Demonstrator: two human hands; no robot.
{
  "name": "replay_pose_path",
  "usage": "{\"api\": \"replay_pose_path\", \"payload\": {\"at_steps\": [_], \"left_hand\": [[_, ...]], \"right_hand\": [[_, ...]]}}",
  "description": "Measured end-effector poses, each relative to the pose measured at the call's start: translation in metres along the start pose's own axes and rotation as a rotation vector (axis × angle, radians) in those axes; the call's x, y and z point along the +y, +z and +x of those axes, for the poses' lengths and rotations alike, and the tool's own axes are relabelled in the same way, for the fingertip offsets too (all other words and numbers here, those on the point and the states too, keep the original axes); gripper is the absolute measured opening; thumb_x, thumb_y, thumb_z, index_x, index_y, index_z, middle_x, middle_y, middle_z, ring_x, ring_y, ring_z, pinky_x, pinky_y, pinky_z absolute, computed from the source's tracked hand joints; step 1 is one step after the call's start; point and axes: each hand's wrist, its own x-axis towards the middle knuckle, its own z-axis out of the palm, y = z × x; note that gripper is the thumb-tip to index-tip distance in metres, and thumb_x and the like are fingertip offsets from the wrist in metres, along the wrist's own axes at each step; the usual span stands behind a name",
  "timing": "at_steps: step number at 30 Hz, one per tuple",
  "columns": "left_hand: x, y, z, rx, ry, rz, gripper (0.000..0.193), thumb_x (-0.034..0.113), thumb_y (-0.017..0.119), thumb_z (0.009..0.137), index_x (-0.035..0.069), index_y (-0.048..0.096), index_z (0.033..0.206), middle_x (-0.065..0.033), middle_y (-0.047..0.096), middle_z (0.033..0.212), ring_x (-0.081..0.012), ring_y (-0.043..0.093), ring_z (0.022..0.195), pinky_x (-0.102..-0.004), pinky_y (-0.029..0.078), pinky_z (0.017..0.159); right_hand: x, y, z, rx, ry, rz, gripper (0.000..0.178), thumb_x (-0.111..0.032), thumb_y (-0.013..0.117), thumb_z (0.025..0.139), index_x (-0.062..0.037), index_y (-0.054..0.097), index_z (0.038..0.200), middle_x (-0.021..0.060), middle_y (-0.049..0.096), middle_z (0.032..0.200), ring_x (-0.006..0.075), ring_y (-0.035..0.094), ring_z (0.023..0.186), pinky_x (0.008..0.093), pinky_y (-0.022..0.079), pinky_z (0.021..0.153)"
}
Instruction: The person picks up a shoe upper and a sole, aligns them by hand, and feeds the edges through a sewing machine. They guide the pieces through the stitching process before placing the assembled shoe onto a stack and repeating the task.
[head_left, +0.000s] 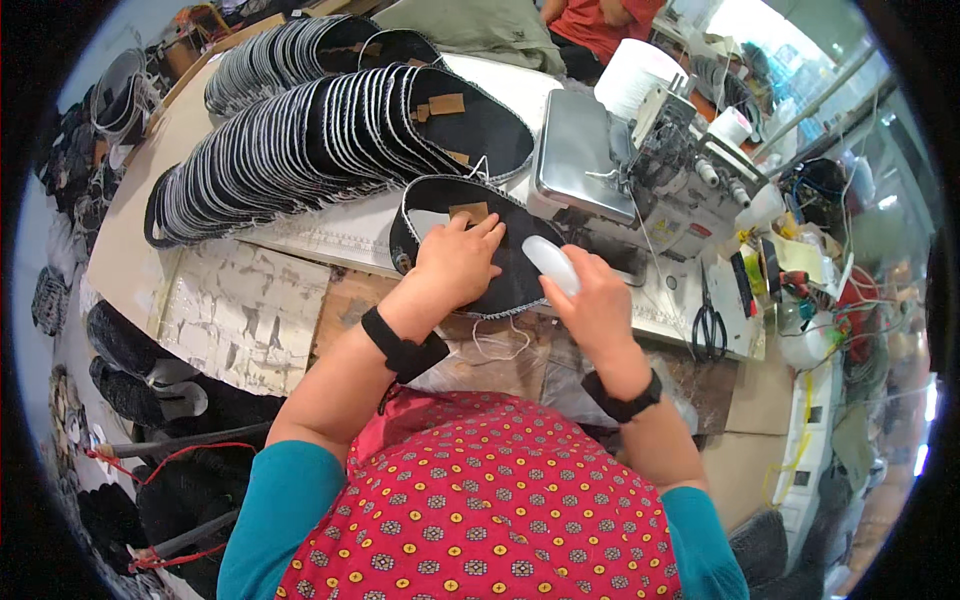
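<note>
A black fabric piece (520,262) with a white stitched edge, rounded like a slipper part, lies at the table's front edge before me. My left hand (458,258) rests on it, fingers apart, the fingertips touching a small brown patch (470,212). Gripped in my right hand (594,305) is a smooth, whitish, rounded oblong piece (549,262). It is held over the right part of the black piece; its exact kind I cannot make out. White threads (500,340) trail from the near edge of the fabric.
Two long rows of similar black pieces (300,140) stand overlapped at the back left. A sewing machine (660,170) with a thread cone (635,75) stands to the right. Black-handled scissors (709,325) lie near the right front edge. Another person in red (600,30) is behind the table.
</note>
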Motion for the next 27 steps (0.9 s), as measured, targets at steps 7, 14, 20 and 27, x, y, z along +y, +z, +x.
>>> {"api": "replay_pose_path", "payload": {"at_steps": [7, 14, 20, 27], "left_hand": [[-0.01, -0.017, 0.004, -0.105, -0.125, -0.342, 0.117, 0.034, 0.092, 0.055, 0.006, 0.031, 0.15, -0.0218, 0.054, 0.134, -0.0364, 0.056, 0.12, -0.0412, 0.053, 0.091], [-0.006, -0.031, 0.006, -0.151, -0.147, -0.328, 0.121, 0.036, 0.093, 0.05, 0.005, 0.032, 0.149, -0.0216, 0.057, 0.129, -0.035, 0.058, 0.117, -0.0412, 0.052, 0.092], [-0.007, -0.017, 0.004, -0.117, -0.133, -0.313, 0.12, 0.038, 0.093, 0.05, 0.001, 0.033, 0.147, -0.0167, 0.065, 0.119, -0.0328, 0.054, 0.123, -0.0403, 0.052, 0.092], [-0.002, -0.025, 0.007, -0.177, -0.146, -0.267, 0.121, 0.043, 0.092, 0.051, 0.0, 0.033, 0.147, -0.0139, 0.066, 0.12, -0.0303, 0.05, 0.127, -0.0393, 0.052, 0.093]], "right_hand": [[-0.014, 0.013, 0.0, -0.176, -0.095, -0.046, 0.039, -0.029, 0.076, 0.077, -0.0115, 0.061, 0.108, 0.0107, 0.06, 0.085, 0.0331, 0.065, 0.073, 0.043, 0.053, 0.06], [-0.005, 0.01, 0.023, -0.096, -0.065, -0.114, 0.037, -0.023, 0.077, 0.075, -0.0098, 0.062, 0.106, 0.0113, 0.061, 0.082, 0.033, 0.065, 0.071, 0.0423, 0.053, 0.06], [-0.031, -0.018, 0.006, -0.295, -0.132, -0.181, 0.038, -0.021, 0.078, 0.074, -0.0101, 0.06, 0.105, 0.0111, 0.06, 0.081, 0.0329, 0.065, 0.067, 0.0426, 0.053, 0.056], [-0.002, -0.001, 0.015, -0.165, -0.068, -0.158, 0.039, -0.022, 0.079, 0.074, -0.009, 0.062, 0.106, 0.0127, 0.062, 0.082, 0.0357, 0.065, 0.071, 0.0443, 0.053, 0.059]]}}
